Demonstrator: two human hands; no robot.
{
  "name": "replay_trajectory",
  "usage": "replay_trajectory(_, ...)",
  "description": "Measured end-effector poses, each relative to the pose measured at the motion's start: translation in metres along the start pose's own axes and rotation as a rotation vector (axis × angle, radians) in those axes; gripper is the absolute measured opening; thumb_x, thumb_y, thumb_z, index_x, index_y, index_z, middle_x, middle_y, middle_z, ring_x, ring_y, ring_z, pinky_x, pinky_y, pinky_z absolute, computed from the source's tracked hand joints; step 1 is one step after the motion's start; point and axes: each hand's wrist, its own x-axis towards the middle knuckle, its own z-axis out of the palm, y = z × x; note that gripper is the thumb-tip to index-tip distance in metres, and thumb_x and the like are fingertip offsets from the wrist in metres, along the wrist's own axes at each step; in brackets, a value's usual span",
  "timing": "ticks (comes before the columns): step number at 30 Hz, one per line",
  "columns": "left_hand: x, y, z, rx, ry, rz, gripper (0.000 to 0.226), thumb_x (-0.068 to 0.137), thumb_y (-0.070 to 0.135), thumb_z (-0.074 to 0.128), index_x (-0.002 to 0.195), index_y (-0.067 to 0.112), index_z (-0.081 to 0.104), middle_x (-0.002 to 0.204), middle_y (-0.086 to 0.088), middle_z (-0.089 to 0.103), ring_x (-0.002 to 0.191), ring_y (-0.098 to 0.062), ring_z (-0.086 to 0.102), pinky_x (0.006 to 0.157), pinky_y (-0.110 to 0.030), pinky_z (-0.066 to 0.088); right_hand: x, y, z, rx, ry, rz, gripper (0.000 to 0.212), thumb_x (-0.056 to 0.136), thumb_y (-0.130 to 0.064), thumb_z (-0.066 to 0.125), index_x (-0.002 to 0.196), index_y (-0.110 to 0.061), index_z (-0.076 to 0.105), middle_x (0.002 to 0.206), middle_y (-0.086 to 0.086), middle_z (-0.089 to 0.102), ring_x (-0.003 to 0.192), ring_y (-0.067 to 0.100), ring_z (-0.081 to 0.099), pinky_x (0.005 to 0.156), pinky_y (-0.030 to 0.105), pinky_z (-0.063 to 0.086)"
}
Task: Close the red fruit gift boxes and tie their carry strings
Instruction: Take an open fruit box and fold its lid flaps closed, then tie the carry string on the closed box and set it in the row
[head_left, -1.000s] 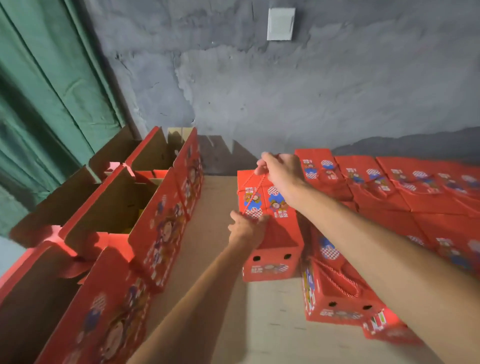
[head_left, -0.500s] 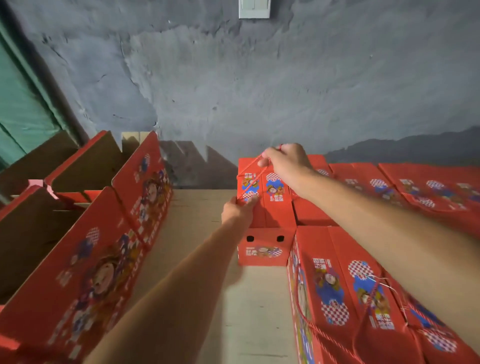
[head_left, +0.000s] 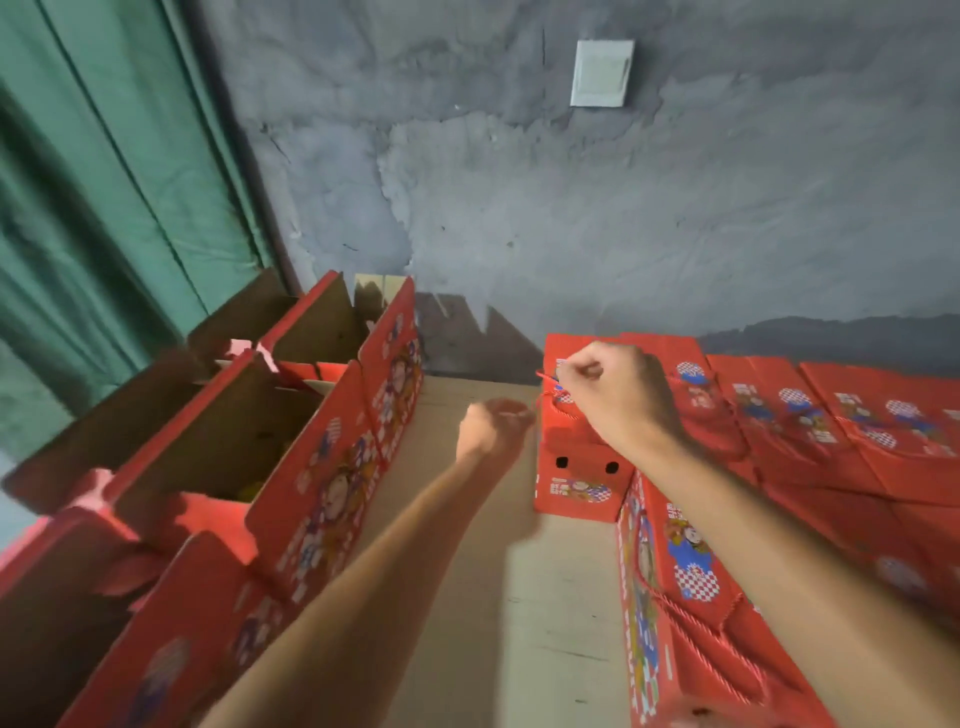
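While right hand (head_left: 613, 395) pinches string (head_left: 546, 375), red box (head_left: 576, 467) closed.

Open red cardboard gift boxes with brown inner flaps (head_left: 291, 395), left side: at least four. Closed red printed gift boxes (head_left: 576, 467), right side: about ten visible, exact count unclear. White square wall plate (head_left: 601, 73): one. Bare hands: two.

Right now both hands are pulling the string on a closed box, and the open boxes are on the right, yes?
Not quite. The head view shows the open boxes on the left; both hands, left hand and right hand, do pull the string on the closed box.
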Motion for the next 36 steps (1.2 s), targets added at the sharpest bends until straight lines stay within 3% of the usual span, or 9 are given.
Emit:
replay_trajectory(6, -0.136, -0.007, -0.111, 0.014, 0.123, 0.176, 0.008, 0.093, 0.025, 0.069, 0.092, 0.03, 0.075, 0.092, 0.002, 0.077, 0.08, -0.014, 0.074, 0.072, -0.035, 0.061, -0.107, -0.078, 0.018, 0.242, -0.079, 0.035, 0.013, 0.086, -0.029, 0.072, 0.082, -0.018, 0.077, 0.077, -0.006, 0.076, 0.077, 0.013, 0.073, 0.077, 0.038, 0.057)
replay_trajectory(12, -0.256, -0.052, -0.207, 0.107, 0.285, 0.216, 0.015, 0.095, 0.03, 0.069, 0.106, 0.026, 0.077, 0.1, 0.013, 0.076, 0.088, 0.0, 0.07, 0.078, -0.031, 0.061, -0.222, -0.132, 0.059, 0.302, -0.205, 0.019, 0.021, 0.083, -0.045, 0.071, 0.08, -0.025, 0.075, 0.074, -0.015, 0.075, 0.074, 0.003, 0.071, 0.075, 0.035, 0.059)
replay_trajectory(14, -0.286, -0.069, -0.231, 0.179, 0.344, 0.223, 0.014, 0.091, 0.033, 0.07, 0.1, 0.026, 0.076, 0.097, 0.012, 0.074, 0.088, -0.006, 0.07, 0.079, -0.038, 0.061, -0.254, -0.145, 0.075, 0.306, -0.237, 0.013, 0.021, 0.082, -0.047, 0.072, 0.078, -0.027, 0.074, 0.073, -0.016, 0.074, 0.072, 0.001, 0.07, 0.074, 0.034, 0.059)
replay_trajectory(17, -0.318, -0.092, -0.263, 0.368, 0.383, 0.207, 0.039, 0.078, 0.056, 0.055, 0.098, 0.027, 0.073, 0.097, 0.009, 0.068, 0.089, -0.017, 0.066, 0.077, -0.041, 0.057, -0.292, -0.162, 0.099, 0.288, -0.311, 0.028, 0.019, 0.081, -0.046, 0.075, 0.073, -0.029, 0.072, 0.073, -0.014, 0.074, 0.074, 0.004, 0.069, 0.074, 0.034, 0.059)
replay_trajectory(21, -0.332, -0.128, -0.293, 0.502, 0.431, 0.125, 0.029, 0.093, 0.048, 0.059, 0.11, 0.026, 0.068, 0.113, 0.004, 0.067, 0.107, -0.024, 0.06, 0.09, -0.048, 0.051, -0.325, -0.18, 0.13, 0.252, -0.441, 0.065, 0.024, 0.081, -0.046, 0.077, 0.087, -0.023, 0.073, 0.081, -0.012, 0.073, 0.082, 0.011, 0.07, 0.079, 0.036, 0.059)
replay_trajectory(25, -0.331, -0.147, -0.317, 0.545, 0.502, 0.052, 0.035, 0.099, 0.03, 0.057, 0.131, 0.018, 0.063, 0.141, -0.004, 0.058, 0.133, -0.027, 0.046, 0.113, -0.047, 0.035, -0.344, -0.195, 0.164, 0.134, -0.546, 0.125, 0.044, 0.086, -0.055, 0.069, 0.115, -0.022, 0.067, 0.11, -0.004, 0.071, 0.107, 0.023, 0.066, 0.091, 0.036, 0.054)
replay_trajectory(30, -0.317, -0.153, -0.345, 0.742, 0.509, 0.082, 0.044, 0.099, 0.03, 0.058, 0.14, 0.013, 0.053, 0.156, -0.008, 0.041, 0.147, -0.028, 0.03, 0.122, -0.045, 0.019, -0.356, -0.213, 0.198, 0.087, -0.541, 0.17, 0.055, 0.087, -0.06, 0.067, 0.126, -0.022, 0.058, 0.121, 0.0, 0.068, 0.113, 0.028, 0.064, 0.081, 0.034, 0.048)
replay_trajectory(33, -0.305, -0.154, -0.354, 0.739, 0.47, 0.058, 0.048, 0.1, 0.031, 0.058, 0.144, 0.013, 0.048, 0.157, -0.01, 0.038, 0.147, -0.03, 0.029, 0.121, -0.046, 0.024, -0.355, -0.218, 0.208, 0.05, -0.536, 0.188, 0.063, 0.088, -0.056, 0.063, 0.14, -0.022, 0.05, 0.129, 0.003, 0.066, 0.116, 0.03, 0.063, 0.088, 0.038, 0.049)
replay_trajectory(36, -0.293, -0.16, -0.356, 0.684, 0.44, 0.021, 0.051, 0.098, 0.029, 0.06, 0.144, 0.013, 0.043, 0.148, -0.011, 0.046, 0.133, -0.032, 0.045, 0.108, -0.047, 0.04, -0.353, -0.221, 0.213, 0.015, -0.508, 0.198, 0.067, 0.083, -0.055, 0.059, 0.137, -0.017, 0.05, 0.127, 0.008, 0.067, 0.112, 0.032, 0.064, 0.078, 0.036, 0.043)
